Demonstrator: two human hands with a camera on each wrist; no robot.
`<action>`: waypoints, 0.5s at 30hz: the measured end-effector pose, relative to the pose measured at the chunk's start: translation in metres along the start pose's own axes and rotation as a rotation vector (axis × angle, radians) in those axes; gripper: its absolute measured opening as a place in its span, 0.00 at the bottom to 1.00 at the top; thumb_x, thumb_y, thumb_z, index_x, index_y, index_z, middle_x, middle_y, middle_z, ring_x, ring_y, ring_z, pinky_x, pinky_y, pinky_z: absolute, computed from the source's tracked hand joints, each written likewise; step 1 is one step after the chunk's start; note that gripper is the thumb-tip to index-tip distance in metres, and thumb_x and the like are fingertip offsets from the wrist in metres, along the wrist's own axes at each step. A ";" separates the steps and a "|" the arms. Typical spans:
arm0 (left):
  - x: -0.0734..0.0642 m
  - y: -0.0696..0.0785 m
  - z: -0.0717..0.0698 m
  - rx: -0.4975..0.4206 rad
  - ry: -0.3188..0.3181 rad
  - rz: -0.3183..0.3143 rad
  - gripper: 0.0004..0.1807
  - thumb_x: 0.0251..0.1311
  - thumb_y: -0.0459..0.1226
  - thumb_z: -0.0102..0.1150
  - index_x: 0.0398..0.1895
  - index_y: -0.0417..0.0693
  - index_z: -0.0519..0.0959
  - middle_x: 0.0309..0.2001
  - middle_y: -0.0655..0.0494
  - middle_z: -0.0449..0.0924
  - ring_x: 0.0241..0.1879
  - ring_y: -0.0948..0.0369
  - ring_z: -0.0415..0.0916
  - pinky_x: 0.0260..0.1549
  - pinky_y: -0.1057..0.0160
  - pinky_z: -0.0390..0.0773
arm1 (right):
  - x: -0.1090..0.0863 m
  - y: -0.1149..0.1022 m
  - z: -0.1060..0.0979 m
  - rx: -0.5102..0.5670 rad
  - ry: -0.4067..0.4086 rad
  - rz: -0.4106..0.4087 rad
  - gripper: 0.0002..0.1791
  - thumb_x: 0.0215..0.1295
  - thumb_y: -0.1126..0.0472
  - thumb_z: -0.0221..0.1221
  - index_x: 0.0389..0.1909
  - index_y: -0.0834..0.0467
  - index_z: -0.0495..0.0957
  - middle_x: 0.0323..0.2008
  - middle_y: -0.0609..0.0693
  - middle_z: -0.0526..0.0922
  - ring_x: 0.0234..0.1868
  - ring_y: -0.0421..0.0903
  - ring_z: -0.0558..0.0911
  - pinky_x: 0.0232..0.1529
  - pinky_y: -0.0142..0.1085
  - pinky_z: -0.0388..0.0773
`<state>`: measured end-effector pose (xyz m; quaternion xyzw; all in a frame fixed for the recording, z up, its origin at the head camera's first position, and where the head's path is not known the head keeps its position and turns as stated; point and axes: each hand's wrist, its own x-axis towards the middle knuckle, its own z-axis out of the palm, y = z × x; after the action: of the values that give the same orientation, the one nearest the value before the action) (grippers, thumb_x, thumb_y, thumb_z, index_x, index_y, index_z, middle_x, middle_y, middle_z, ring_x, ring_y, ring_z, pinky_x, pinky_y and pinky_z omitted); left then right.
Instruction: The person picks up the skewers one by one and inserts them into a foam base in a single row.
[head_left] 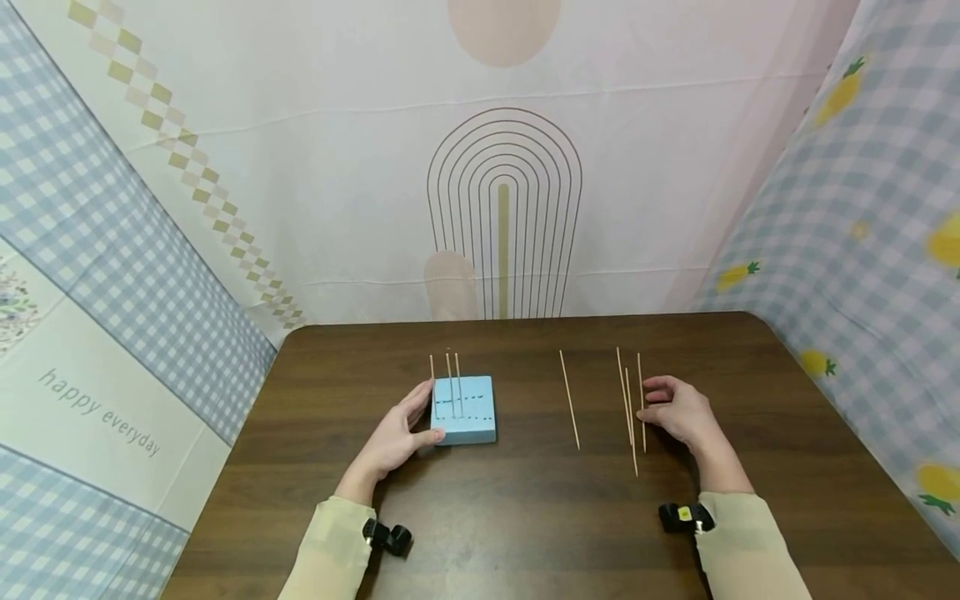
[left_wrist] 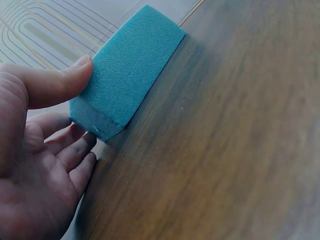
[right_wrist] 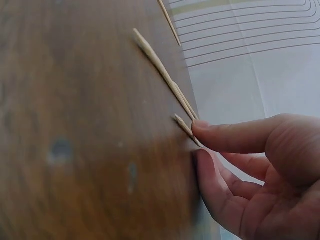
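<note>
A light blue foam block point(head_left: 465, 432) with rows of holes on top sits left of the table's middle. Three thin wooden skewers point(head_left: 449, 375) stand upright in it. My left hand point(head_left: 393, 437) holds the block's left side, the thumb on the front face point(left_wrist: 132, 70) and the other fingers by the side. On the right, my right hand point(head_left: 682, 412) pinches a wooden skewer point(head_left: 641, 379) between thumb and forefinger. In the right wrist view its pointed end point(right_wrist: 183, 125) sticks out past the thumb, close to the tabletop.
Two more skewers point(head_left: 624, 387) lie close together just left of my right hand. Another skewer point(head_left: 570, 400) lies alone between them and the block. The brown wooden table point(head_left: 495, 517) ends at a patterned white cloth point(head_left: 360, 208) behind. Checked blue cloth point(head_left: 847, 275) hangs on the right.
</note>
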<state>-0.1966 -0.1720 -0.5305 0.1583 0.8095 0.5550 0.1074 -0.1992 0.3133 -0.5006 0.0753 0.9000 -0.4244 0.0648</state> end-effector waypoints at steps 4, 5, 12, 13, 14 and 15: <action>0.000 0.000 0.000 -0.003 0.000 0.000 0.50 0.67 0.33 0.73 0.87 0.43 0.54 0.86 0.41 0.44 0.84 0.45 0.46 0.79 0.42 0.53 | -0.001 -0.001 0.000 0.004 -0.002 0.010 0.36 0.61 0.65 0.76 0.69 0.68 0.74 0.58 0.69 0.82 0.55 0.63 0.82 0.42 0.36 0.82; 0.000 0.000 0.000 -0.002 0.000 0.000 0.50 0.67 0.33 0.73 0.87 0.43 0.54 0.86 0.41 0.44 0.84 0.45 0.46 0.79 0.42 0.53 | -0.001 -0.002 0.000 -0.001 -0.003 0.014 0.37 0.60 0.65 0.77 0.69 0.69 0.74 0.58 0.69 0.82 0.55 0.63 0.82 0.42 0.36 0.81; 0.001 0.001 -0.001 0.005 0.001 0.000 0.50 0.68 0.33 0.73 0.87 0.43 0.54 0.86 0.41 0.44 0.84 0.45 0.46 0.79 0.41 0.53 | -0.002 -0.004 0.000 0.003 -0.013 0.048 0.37 0.60 0.68 0.75 0.70 0.69 0.73 0.60 0.70 0.80 0.56 0.64 0.81 0.42 0.39 0.84; 0.001 0.001 -0.001 0.005 0.000 0.000 0.50 0.68 0.33 0.73 0.87 0.43 0.54 0.86 0.41 0.43 0.84 0.45 0.46 0.79 0.41 0.53 | -0.002 -0.004 -0.001 -0.001 -0.011 0.046 0.37 0.60 0.68 0.75 0.70 0.69 0.72 0.59 0.71 0.81 0.56 0.64 0.82 0.41 0.38 0.83; 0.000 0.001 -0.001 0.005 0.000 0.000 0.50 0.68 0.33 0.73 0.87 0.43 0.54 0.86 0.40 0.43 0.84 0.45 0.45 0.79 0.41 0.52 | -0.002 -0.005 -0.001 -0.003 -0.010 0.047 0.38 0.59 0.69 0.75 0.70 0.69 0.72 0.59 0.71 0.81 0.55 0.64 0.82 0.41 0.38 0.83; 0.000 0.001 -0.001 0.004 0.000 -0.001 0.50 0.68 0.33 0.73 0.87 0.43 0.53 0.86 0.40 0.43 0.84 0.45 0.45 0.79 0.41 0.52 | -0.002 -0.005 -0.001 -0.007 -0.010 0.046 0.38 0.59 0.69 0.75 0.70 0.69 0.72 0.59 0.71 0.81 0.55 0.64 0.82 0.40 0.37 0.83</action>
<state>-0.1969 -0.1720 -0.5290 0.1584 0.8106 0.5534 0.1074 -0.1986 0.3107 -0.4962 0.0938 0.8991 -0.4202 0.0796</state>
